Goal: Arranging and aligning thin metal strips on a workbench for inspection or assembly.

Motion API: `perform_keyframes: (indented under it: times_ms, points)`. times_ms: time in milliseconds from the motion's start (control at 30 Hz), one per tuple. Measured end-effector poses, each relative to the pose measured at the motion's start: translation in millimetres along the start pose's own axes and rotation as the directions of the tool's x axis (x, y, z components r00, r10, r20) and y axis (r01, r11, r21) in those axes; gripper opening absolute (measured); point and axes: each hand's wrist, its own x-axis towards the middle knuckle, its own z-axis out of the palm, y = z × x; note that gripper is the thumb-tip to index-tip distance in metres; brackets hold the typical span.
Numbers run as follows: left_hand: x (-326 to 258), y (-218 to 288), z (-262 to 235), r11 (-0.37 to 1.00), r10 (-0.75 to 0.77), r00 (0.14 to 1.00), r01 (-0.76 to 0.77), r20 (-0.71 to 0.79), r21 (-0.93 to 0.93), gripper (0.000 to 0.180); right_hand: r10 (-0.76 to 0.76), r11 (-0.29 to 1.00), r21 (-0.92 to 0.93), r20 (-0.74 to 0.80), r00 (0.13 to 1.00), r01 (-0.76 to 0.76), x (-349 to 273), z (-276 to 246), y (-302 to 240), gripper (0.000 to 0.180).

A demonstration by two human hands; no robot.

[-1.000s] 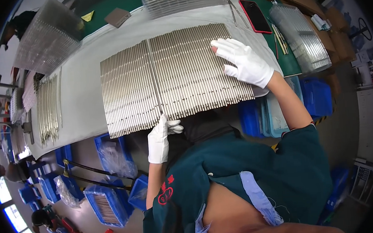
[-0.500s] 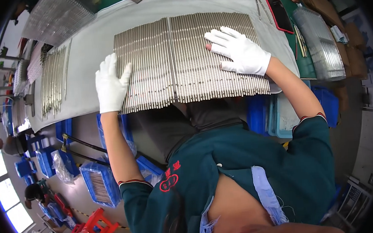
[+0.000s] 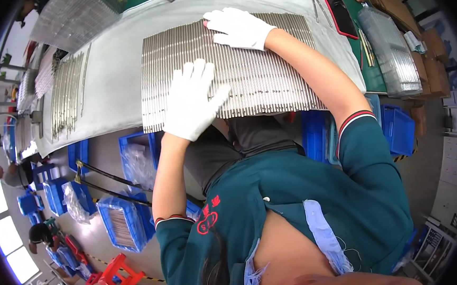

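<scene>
A wide sheet of thin metal rods (image 3: 266, 76) laid side by side covers the grey table (image 3: 113, 87) in front of me. My left hand (image 3: 191, 102), in a white glove, lies flat with fingers spread on the near left part of the rods. My right hand (image 3: 239, 28), also gloved white, rests flat on the far edge of the same sheet, fingers pointing left. Neither hand holds anything.
A smaller row of rods (image 3: 68, 93) lies at the table's left. Stacked metal trays (image 3: 392, 51) and a dark phone (image 3: 340, 15) sit at the right on a green mat. Blue bins (image 3: 123, 224) and a red stool (image 3: 116, 277) stand on the floor below.
My left hand has come up from the table's near edge onto the rods and moved right. My right hand has slid left along the far edge. The view has moved closer.
</scene>
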Motion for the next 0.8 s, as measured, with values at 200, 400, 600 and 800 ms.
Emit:
perform_keyframes:
  times_ms: [200,400,600,800]
  points:
    - [-20,20,-7,0.988,0.013,1.0,-0.009,0.026,-0.156,0.071,0.032,0.995,0.09,-0.009,0.999,-0.031,13,0,6,0.043]
    - [-19,20,-9,0.983,0.009,1.0,-0.009,-0.004,-0.181,0.07,-0.018,0.984,0.175,-0.076,0.997,0.031,12,11,17,0.043]
    - [-26,21,-3,0.983,-0.019,1.0,0.014,-0.023,-0.185,0.069,-0.126,0.981,-0.143,0.044,0.991,0.131,-10,-6,-21,0.054]
    - [-52,38,-17,0.967,0.027,0.999,-0.034,-0.032,-0.252,0.058,-0.353,0.926,0.115,-0.075,0.933,0.359,-97,-11,-85,0.058]
